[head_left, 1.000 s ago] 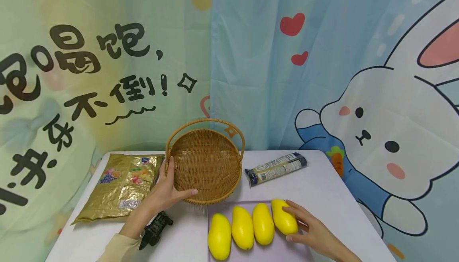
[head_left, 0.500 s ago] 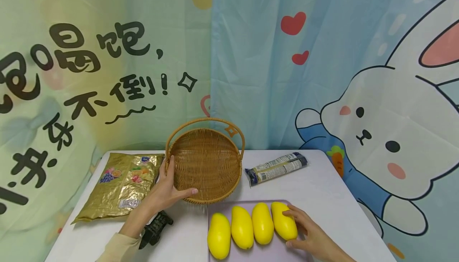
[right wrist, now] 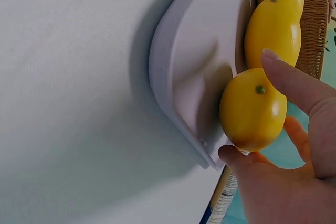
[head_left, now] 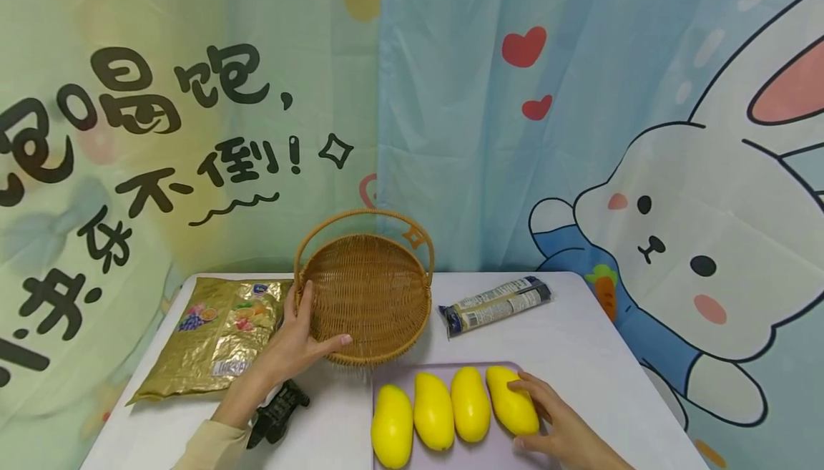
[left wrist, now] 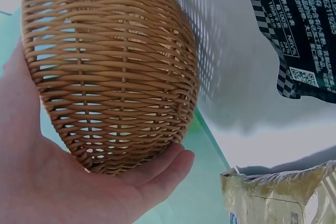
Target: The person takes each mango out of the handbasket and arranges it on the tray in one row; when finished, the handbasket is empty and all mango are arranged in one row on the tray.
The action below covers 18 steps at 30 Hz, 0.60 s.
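My left hand (head_left: 301, 341) grips the left side of a round wicker basket (head_left: 367, 298), thumb on its front. The basket is tipped up so its inside faces me. Close up, my fingers curl under the woven wall (left wrist: 121, 77). Several yellow mangoes lie in a row on a pale purple tray (head_left: 483, 452). My right hand (head_left: 556, 420) holds the rightmost mango (head_left: 511, 400), its fingers and thumb curled about the right side. In the right wrist view this mango (right wrist: 249, 111) rests over the tray between thumb and fingers, a second mango (right wrist: 273, 32) beside it.
A gold foil bag (head_left: 225, 334) lies at the left, next to my left forearm. A long printed packet (head_left: 496, 304) lies at the back right. A dark object (head_left: 278, 413) sits under my left wrist. A black packet (left wrist: 310, 35) shows in the left wrist view.
The rightmost mango tilts, its near end swung a little right. My right fingers have come lower around it. The basket and my left hand have shifted slightly left.
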Available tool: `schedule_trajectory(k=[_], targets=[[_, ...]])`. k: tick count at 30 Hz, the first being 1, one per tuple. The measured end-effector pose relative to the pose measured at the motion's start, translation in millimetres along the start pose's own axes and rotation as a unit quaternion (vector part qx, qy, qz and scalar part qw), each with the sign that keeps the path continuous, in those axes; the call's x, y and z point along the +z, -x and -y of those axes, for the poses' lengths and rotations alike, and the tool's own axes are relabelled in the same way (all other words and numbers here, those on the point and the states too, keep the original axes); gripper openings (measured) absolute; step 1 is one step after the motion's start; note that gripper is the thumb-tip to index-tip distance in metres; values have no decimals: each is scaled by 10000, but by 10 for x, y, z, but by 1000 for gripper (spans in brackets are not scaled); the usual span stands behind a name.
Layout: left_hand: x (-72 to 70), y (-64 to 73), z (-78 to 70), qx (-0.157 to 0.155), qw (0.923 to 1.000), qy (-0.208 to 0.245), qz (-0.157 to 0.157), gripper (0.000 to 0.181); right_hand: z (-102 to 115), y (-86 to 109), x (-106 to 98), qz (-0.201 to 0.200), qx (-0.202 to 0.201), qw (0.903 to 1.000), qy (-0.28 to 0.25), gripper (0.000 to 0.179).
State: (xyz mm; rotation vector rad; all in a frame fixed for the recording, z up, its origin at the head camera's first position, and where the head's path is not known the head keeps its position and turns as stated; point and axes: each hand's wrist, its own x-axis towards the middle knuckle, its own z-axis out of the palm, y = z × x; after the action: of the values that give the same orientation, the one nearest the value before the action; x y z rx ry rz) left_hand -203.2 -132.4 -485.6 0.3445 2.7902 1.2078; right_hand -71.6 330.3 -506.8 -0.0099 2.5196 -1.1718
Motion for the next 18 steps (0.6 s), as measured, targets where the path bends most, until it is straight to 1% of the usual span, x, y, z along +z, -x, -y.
schedule_trajectory(k=[4,10,13,15,18], targets=[[-10,4,2,-104,9999,-31,-45,121,4,3,12,11,15,10000,-64,84],[-24,6,3,-150,9999,-34,-62,117,38,11,30,-52,92,9999,-68,84],[-33,16,4,-183,9998,-24,-52,116,78,16,18,-138,22,9998,135,80],[-39,23,4,-146,9999,-60,-69,115,119,14,-12,-218,-80,9993,307,78],[-47,20,-5,-20,9995,-233,-217,114,193,-9,-83,-383,-310,9974,531,76]])
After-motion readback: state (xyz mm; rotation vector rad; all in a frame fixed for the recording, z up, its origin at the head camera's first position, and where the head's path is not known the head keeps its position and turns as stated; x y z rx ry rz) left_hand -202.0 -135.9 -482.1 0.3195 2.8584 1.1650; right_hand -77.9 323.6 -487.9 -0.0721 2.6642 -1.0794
